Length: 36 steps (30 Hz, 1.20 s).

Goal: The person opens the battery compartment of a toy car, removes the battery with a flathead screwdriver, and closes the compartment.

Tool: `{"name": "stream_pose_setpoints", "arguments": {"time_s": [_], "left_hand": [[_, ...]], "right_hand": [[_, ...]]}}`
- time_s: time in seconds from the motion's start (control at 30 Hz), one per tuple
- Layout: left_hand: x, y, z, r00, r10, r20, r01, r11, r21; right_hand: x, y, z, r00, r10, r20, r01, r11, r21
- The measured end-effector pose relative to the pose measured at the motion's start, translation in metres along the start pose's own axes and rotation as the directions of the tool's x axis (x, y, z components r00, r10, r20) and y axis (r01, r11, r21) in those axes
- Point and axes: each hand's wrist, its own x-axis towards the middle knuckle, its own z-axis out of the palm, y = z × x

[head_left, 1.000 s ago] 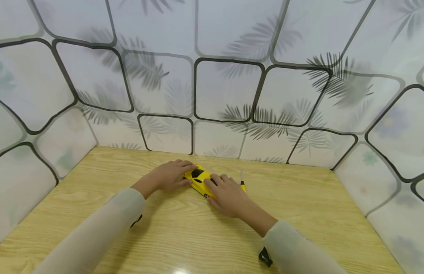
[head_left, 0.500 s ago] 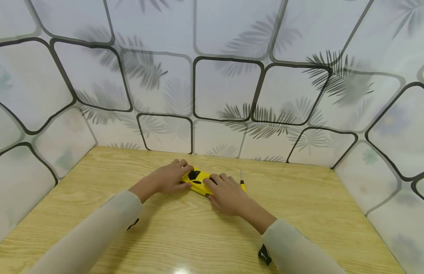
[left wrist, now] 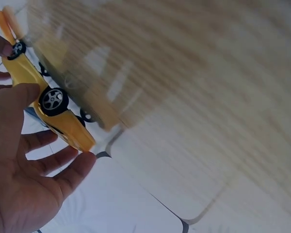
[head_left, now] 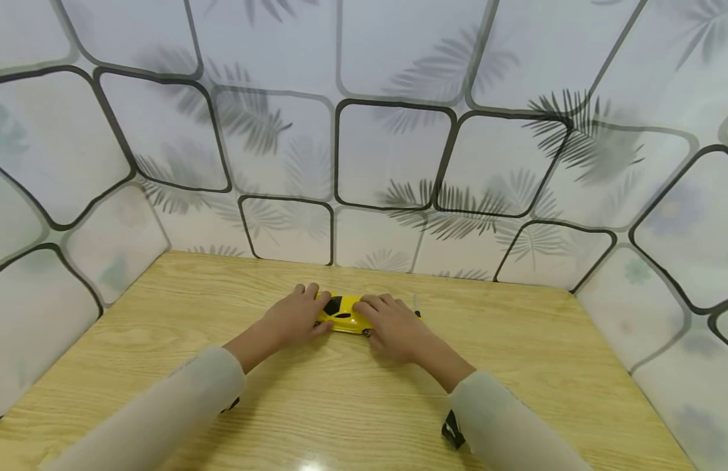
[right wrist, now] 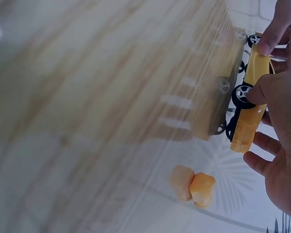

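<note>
A yellow toy car [head_left: 348, 322] with dark windows lies nearly crosswise on the table in the head view. My left hand [head_left: 294, 316] grips its left end, fingers over the top and thumb along the near side. At the other end, my right hand [head_left: 397, 328] holds the car, covering much of that part. Black wheels with silver spokes show in the left wrist view, where the car [left wrist: 25, 73] sits between thumb and fingers. In the right wrist view, both hands are on the car [right wrist: 254, 70].
Just behind the right hand lies a screwdriver [head_left: 416, 305], its handle mostly hidden; the yellow handle's end [right wrist: 202, 189] shows in the right wrist view. The wood-grain table [head_left: 316, 405] meets patterned walls [head_left: 393, 157] at the back and sides. Black straps [head_left: 452, 430] hang below the sleeves.
The car has turned from a diagonal to nearly crosswise. Its left end came nearer with my left hand, while its right end shifted slightly away. My right hand now covers more of the screwdriver.
</note>
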Motion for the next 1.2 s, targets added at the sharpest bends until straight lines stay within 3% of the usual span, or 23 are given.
{"name": "stream_pose_setpoints", "arguments": {"time_s": [0.2,0.53,0.83,1.2], "left_hand": [[-0.003,0.005,-0.001,1.0,-0.028,-0.003,0.028,0.999,0.019],[0.003,-0.012,-0.006,0.992,0.125,0.008,-0.124,0.987,-0.105],[0.006,-0.024,-0.006,0.991,0.135,0.019,-0.125,0.955,-0.269],[0.002,-0.022,-0.007,0.993,0.116,0.004,-0.11,0.948,-0.299]], "right_hand": [[0.0,0.001,-0.002,1.0,-0.003,0.011,0.003,1.0,0.006],[-0.002,0.005,-0.003,1.0,0.006,0.006,-0.006,1.0,0.016],[0.0,0.008,-0.002,1.0,-0.011,0.007,0.01,0.998,0.054],[0.0,0.007,-0.004,1.0,-0.01,0.0,0.01,0.997,0.071]]}}
